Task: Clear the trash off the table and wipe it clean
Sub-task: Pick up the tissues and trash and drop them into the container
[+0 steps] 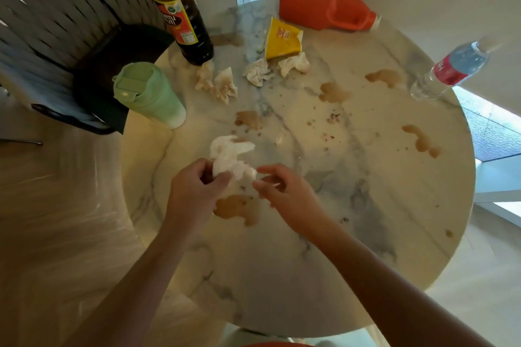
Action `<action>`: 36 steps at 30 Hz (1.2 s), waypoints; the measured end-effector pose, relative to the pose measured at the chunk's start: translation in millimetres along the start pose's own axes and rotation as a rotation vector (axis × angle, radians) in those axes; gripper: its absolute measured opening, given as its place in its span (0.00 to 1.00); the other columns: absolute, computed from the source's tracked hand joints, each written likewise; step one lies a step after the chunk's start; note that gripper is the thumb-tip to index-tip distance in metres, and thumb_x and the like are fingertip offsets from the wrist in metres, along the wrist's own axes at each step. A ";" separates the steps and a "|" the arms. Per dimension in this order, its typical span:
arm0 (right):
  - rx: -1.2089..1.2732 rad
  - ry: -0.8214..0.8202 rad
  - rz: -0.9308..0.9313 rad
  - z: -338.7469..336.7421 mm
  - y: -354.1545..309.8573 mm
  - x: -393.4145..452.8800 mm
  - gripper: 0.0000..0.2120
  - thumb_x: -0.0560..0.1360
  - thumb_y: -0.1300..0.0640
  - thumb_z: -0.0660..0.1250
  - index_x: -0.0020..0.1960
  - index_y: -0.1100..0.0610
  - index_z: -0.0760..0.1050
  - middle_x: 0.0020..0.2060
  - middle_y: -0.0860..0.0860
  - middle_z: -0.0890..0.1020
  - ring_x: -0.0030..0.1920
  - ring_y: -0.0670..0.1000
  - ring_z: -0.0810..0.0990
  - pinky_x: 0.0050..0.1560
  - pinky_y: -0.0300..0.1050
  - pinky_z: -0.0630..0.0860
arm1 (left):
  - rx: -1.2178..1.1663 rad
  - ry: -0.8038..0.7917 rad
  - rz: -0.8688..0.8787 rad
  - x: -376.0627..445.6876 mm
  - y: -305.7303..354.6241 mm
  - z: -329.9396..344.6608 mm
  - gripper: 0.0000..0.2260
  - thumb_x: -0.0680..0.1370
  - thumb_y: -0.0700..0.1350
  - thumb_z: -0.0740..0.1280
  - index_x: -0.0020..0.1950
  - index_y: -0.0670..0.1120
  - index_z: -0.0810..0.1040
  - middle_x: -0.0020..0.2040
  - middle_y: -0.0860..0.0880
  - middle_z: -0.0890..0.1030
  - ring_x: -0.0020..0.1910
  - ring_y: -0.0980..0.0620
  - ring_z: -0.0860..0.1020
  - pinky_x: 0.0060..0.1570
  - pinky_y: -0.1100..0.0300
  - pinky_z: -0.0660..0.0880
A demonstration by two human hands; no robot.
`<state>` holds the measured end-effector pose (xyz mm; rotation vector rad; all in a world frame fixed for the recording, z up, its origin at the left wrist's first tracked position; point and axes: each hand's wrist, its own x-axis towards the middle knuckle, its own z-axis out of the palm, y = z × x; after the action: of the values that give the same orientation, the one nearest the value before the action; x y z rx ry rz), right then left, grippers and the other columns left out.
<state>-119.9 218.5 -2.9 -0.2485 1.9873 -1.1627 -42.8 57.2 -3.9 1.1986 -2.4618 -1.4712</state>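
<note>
a white tissue (pixel 231 156) is gripped by the left hand (pixel 194 191), with the thumb and curled fingers closed on its lower part. the right hand (pixel 284 191) is placed just beside it, and its fingertips are pinched on the lower right corner of the same tissue. the tissue is held a little above the round marble table (pixel 352 248), near the front left part of the top.

a brown spill (pixel 236 207) is seen on the table directly under the two hands. more brown spills and small crumbs (pixel 334 118) are spread over the middle and the right side. further back, four crumpled stained tissues (pixel 222 83) are lying, and a torn yellow cup (pixel 283 39) is lying on its side just behind two of them. an orange jug (pixel 324 5) is lying at the far edge. a dark bottle (pixel 180 11) is standing at the back left, a green tumbler (pixel 149 94) at the left edge, and a clear water bottle (pixel 448 70) at the right edge. a woven chair (pixel 56 31) is placed beside the table on the left.
</note>
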 end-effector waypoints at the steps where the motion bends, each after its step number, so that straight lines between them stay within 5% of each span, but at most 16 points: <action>1: 0.077 -0.045 0.016 6.3 -3.8 1.8 0.18 0.77 0.44 0.64 0.65 0.46 0.72 0.52 0.44 0.81 0.49 0.42 0.82 0.46 0.40 0.80 | -0.026 -0.014 0.010 -7.0 1.6 2.4 0.08 0.73 0.48 0.72 0.38 0.47 0.77 0.31 0.47 0.77 0.30 0.46 0.76 0.31 0.45 0.76; 4: 0.271 -0.115 0.053 17.4 -8.9 4.3 0.13 0.79 0.51 0.63 0.62 0.49 0.75 0.50 0.48 0.83 0.47 0.46 0.84 0.42 0.41 0.81 | -0.061 -0.040 0.063 -20.8 6.7 9.6 0.10 0.73 0.52 0.72 0.36 0.49 0.76 0.28 0.52 0.76 0.28 0.52 0.73 0.29 0.53 0.72; 10: 0.400 0.053 -0.011 3.8 -0.5 -5.4 0.08 0.78 0.57 0.64 0.55 0.54 0.80 0.46 0.50 0.85 0.46 0.48 0.84 0.46 0.43 0.80 | 0.029 -0.079 0.273 -29.0 29.0 23.3 0.08 0.75 0.49 0.71 0.37 0.51 0.76 0.29 0.57 0.75 0.31 0.59 0.74 0.30 0.70 0.68; 15: 0.558 0.163 -0.043 -28.3 15.1 -34.1 0.09 0.79 0.59 0.62 0.53 0.57 0.81 0.47 0.56 0.85 0.50 0.57 0.83 0.52 0.51 0.79 | 0.110 -0.161 0.558 -40.2 53.5 47.6 0.06 0.76 0.51 0.67 0.45 0.50 0.76 0.34 0.58 0.76 0.34 0.56 0.76 0.32 0.68 0.70; 19: 0.789 0.223 -0.010 -60.5 36.3 -63.0 0.20 0.78 0.45 0.59 0.55 0.57 0.81 0.50 0.60 0.84 0.51 0.58 0.82 0.50 0.49 0.78 | 0.218 -0.258 0.727 -54.9 71.0 79.5 0.07 0.75 0.52 0.69 0.46 0.49 0.77 0.39 0.60 0.74 0.34 0.58 0.74 0.32 0.69 0.70; 21: 0.791 0.296 -0.018 -75.9 48.6 -75.6 0.18 0.74 0.46 0.62 0.52 0.57 0.82 0.47 0.60 0.84 0.48 0.58 0.82 0.50 0.50 0.78 | 0.252 -0.279 0.780 -65.4 81.1 100.0 0.09 0.74 0.54 0.67 0.44 0.48 0.78 0.39 0.59 0.74 0.34 0.58 0.74 0.31 0.67 0.71; 26: 0.780 0.480 -0.046 -119.2 88.4 -101.3 0.20 0.70 0.49 0.68 0.51 0.65 0.80 0.46 0.66 0.83 0.50 0.68 0.81 0.55 0.61 0.78 | 0.179 -0.352 0.808 -96.3 104.5 156.9 0.08 0.73 0.52 0.64 0.41 0.47 0.76 0.37 0.60 0.71 0.35 0.58 0.72 0.32 0.61 0.72; 29: 0.763 0.532 -0.062 -153.3 117.5 -113.8 0.20 0.68 0.45 0.69 0.50 0.61 0.82 0.44 0.63 0.84 0.45 0.64 0.82 0.50 0.57 0.79 | 0.200 -0.358 0.787 -112.5 110.6 188.6 0.06 0.74 0.50 0.67 0.46 0.48 0.78 0.38 0.63 0.70 0.37 0.60 0.73 0.35 0.70 0.69; 32: 0.719 0.594 -0.062 -190.1 151.7 -119.5 0.36 0.58 0.33 0.74 0.48 0.65 0.80 0.41 0.66 0.81 0.41 0.58 0.79 0.45 0.52 0.78 | 0.238 -0.295 0.753 -117.4 112.2 214.8 0.04 0.74 0.47 0.70 0.46 0.48 0.78 0.39 0.60 0.73 0.35 0.62 0.73 0.36 0.74 0.67; 34: 0.705 0.640 -0.063 -216.2 172.0 -122.2 0.45 0.53 0.30 0.76 0.46 0.70 0.76 0.40 0.68 0.79 0.40 0.56 0.79 0.43 0.51 0.78 | 0.246 -0.252 0.701 -112.3 112.0 228.9 0.04 0.73 0.49 0.68 0.44 0.49 0.77 0.37 0.57 0.75 0.35 0.58 0.74 0.35 0.71 0.68; 36: 0.711 0.654 -0.064 -242.1 191.6 -124.2 0.42 0.57 0.36 0.76 0.47 0.75 0.72 0.36 0.64 0.79 0.38 0.54 0.79 0.40 0.46 0.80 | 0.240 -0.214 0.617 -98.1 107.3 237.9 0.04 0.72 0.49 0.68 0.44 0.50 0.78 0.37 0.54 0.77 0.36 0.56 0.76 0.37 0.62 0.73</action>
<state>-171.6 546.3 -27.6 0.4959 1.9250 -2.0917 -130.8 321.3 -20.2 0.2319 -2.8307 -1.1935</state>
